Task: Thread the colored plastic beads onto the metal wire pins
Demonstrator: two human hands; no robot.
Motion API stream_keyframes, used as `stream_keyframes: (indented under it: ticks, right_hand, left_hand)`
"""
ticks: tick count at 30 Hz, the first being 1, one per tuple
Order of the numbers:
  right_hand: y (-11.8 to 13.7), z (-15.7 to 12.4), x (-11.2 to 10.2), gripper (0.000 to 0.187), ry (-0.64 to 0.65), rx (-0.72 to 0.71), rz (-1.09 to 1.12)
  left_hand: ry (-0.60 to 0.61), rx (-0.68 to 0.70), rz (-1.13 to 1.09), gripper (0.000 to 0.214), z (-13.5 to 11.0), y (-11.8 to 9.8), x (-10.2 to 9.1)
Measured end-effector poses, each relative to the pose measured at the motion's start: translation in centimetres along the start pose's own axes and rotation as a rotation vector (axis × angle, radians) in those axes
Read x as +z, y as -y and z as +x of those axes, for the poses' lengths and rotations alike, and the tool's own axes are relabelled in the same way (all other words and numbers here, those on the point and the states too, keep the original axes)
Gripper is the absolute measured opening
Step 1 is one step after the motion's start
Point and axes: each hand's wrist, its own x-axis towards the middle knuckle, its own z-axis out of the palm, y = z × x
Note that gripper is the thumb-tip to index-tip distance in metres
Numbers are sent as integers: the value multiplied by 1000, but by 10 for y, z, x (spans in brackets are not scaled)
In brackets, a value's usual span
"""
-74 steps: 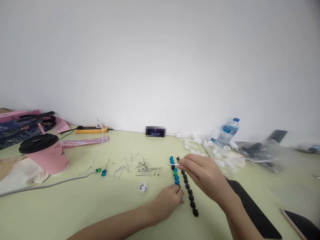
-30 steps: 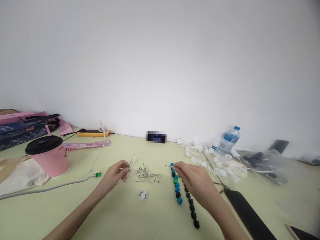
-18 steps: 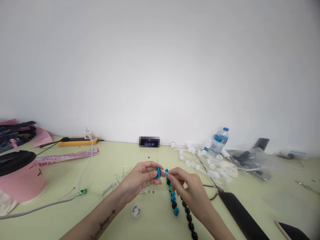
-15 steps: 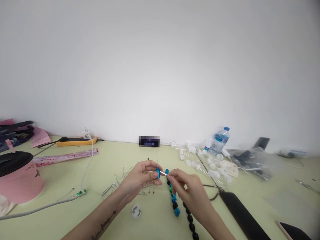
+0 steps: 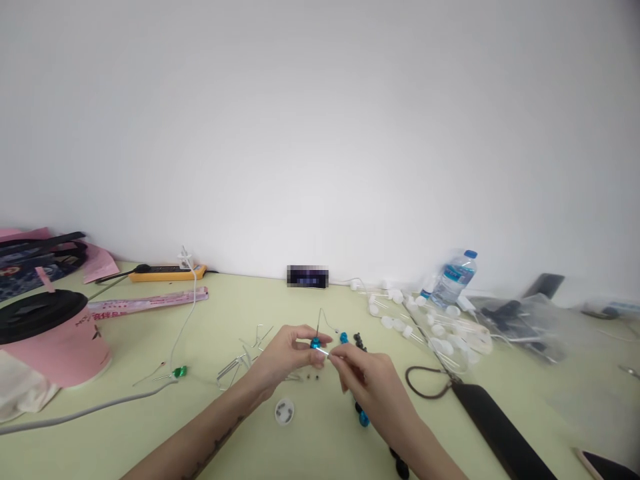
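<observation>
My left hand (image 5: 284, 352) pinches a small shiny blue piece (image 5: 315, 343) between thumb and fingers, with a thin wire (image 5: 319, 323) rising from it. Between finger and thumb, my right hand (image 5: 374, 381) grips a thin silver rod (image 5: 323, 352) whose far end meets the blue piece; exactly how they join is too small to tell. Partly hidden under the right hand are blue balls (image 5: 364, 419) and black balls (image 5: 400, 464) in rows. A round white part (image 5: 285, 412) lies below the left hand. Bent silver rods (image 5: 233, 368) are scattered beside the left wrist.
At left stand a pink cup (image 5: 75, 353) with a black lid, a yellow power strip (image 5: 167, 274) and a grey cable (image 5: 100, 408). A green piece (image 5: 180, 371) lies near the cable. To the right are white-capped tubes (image 5: 393, 323), a water bottle (image 5: 454, 279) and a long black case (image 5: 500, 430).
The view has shifted slightly left, so objects sit further right. The blue piece has turned in my left hand. The right hand now covers more of the ball row.
</observation>
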Motion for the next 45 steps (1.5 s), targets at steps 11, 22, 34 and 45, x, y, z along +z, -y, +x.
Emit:
stream_keyframes:
  ticks: [11, 22, 34, 45]
  right_hand:
    - [-5, 4, 0, 24, 0, 45, 52]
    - [-8, 6, 1, 26, 84, 195, 303]
    - [-16, 8, 1, 21, 221, 170, 289]
    - [-11, -4, 13, 19, 13, -400, -627]
  left_hand:
    - [3, 42, -52, 23, 0, 0, 2]
    - [19, 41, -72, 23, 1, -3, -1]
    - [188, -104, -55, 30, 6, 12, -11]
    - [218, -192, -130, 31, 2, 2, -9]
